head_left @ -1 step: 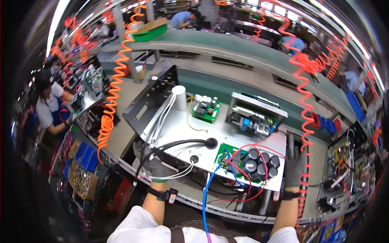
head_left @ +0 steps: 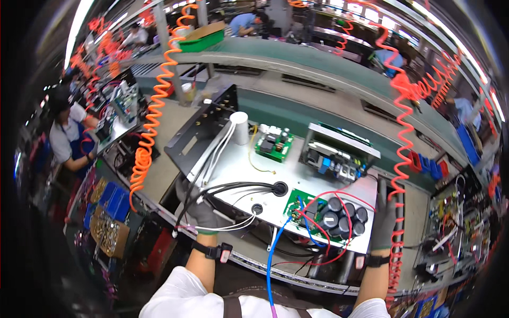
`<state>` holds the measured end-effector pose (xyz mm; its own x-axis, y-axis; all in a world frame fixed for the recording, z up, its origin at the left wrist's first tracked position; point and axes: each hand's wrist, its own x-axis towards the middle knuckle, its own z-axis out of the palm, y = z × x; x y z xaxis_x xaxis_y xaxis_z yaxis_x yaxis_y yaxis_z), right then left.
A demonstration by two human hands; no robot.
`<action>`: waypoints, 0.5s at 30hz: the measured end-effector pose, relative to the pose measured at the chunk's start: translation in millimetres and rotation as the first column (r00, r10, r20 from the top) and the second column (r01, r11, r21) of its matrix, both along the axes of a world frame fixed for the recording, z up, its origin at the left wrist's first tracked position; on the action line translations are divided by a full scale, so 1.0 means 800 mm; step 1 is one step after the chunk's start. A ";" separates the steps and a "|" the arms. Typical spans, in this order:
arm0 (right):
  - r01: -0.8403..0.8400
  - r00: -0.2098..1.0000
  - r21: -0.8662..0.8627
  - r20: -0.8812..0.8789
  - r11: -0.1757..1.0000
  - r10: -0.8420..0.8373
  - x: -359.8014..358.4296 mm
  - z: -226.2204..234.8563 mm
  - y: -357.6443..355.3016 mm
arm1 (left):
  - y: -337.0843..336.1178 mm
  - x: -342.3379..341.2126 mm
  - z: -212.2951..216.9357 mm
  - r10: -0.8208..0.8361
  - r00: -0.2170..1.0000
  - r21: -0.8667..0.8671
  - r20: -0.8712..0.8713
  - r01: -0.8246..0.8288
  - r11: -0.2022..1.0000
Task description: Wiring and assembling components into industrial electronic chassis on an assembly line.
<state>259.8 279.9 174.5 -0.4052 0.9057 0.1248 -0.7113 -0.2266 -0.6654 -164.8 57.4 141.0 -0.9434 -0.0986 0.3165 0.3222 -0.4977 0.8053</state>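
Observation:
A metal chassis (head_left: 233, 168) with a pale plate and a black upright panel (head_left: 199, 130) lies in front of me. My left hand (head_left: 200, 212), in a grey glove, closes around its left front corner; black cables (head_left: 236, 186) and white wires (head_left: 233, 229) partly cover the fingers. My right hand (head_left: 386, 225), also gloved, lies along the right edge with its fingers stretched out flat. Near that hand is a green circuit board with black cylindrical capacitors (head_left: 331, 220), with red wires (head_left: 347, 193) looping over it. A blue cable (head_left: 269, 265) runs from this board toward me.
A smaller green board (head_left: 274, 144), a white cylinder (head_left: 239, 128) and a finned module (head_left: 339, 156) stand on the plate. Orange coiled hoses (head_left: 158, 106) hang at both sides. Blue parts bins (head_left: 114, 203) stand lower left. A co-worker (head_left: 69, 132) handles another unit at left.
The whole view shifts slightly to the right. Both hands keep their places against the chassis, and nothing is let go.

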 end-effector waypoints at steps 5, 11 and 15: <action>0.144 0.842 0.034 0.520 0.989 -0.141 -0.039 0.047 -0.047 | 0.008 -0.039 -0.018 0.018 0.997 -0.136 0.074 -0.008 0.991; 0.268 0.737 0.100 0.619 0.958 -0.271 -0.052 0.065 -0.058 | 0.026 -0.039 -0.029 0.060 0.990 0.050 0.132 -0.067 0.997; 0.294 0.708 0.119 0.639 0.949 -0.299 -0.054 0.062 -0.064 | 0.029 -0.068 -0.026 -0.052 0.996 0.058 0.068 0.048 0.997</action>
<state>216.5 228.4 223.8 -0.1012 0.9933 -0.0566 -0.1429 -0.0708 -0.9872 -218.9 80.3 120.5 -0.9672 -0.0664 0.2451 0.2398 -0.5567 0.7953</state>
